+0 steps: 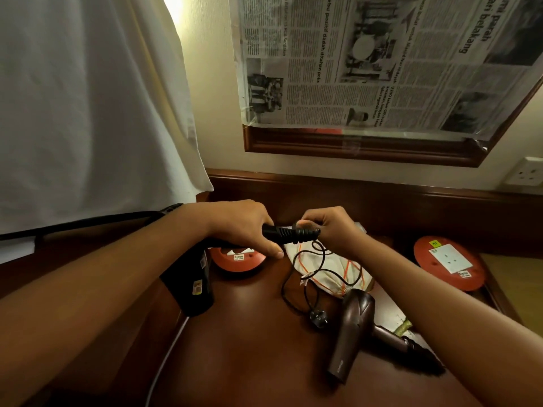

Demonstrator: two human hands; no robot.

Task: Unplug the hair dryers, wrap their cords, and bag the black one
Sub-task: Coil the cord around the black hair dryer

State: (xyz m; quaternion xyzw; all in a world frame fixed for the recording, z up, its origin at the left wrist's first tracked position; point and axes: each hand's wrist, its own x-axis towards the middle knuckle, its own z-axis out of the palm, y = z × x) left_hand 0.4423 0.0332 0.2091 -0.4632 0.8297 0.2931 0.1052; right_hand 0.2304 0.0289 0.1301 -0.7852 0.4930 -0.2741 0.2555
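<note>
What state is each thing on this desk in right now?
Black dryer: held up by the left hand, barrel down.
Right hand: pinching the cord's strain relief.
Brown dryer: lying on the desk.
Plug: unplugged, on the desk; cord loose, unwrapped.
Bag: lying under the cord.
Wall socket: nothing plugged in.

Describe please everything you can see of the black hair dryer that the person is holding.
The black hair dryer looks like matte plastic. Its barrel hangs down below the left forearm, with small labels on its side. The left hand grips its handle, held about level above the wooden table. The ribbed strain relief at the handle's end points right, where the right hand pinches the black cord. The cord loops down over a cloth bag and ends in a plug lying unplugged on the table.
</note>
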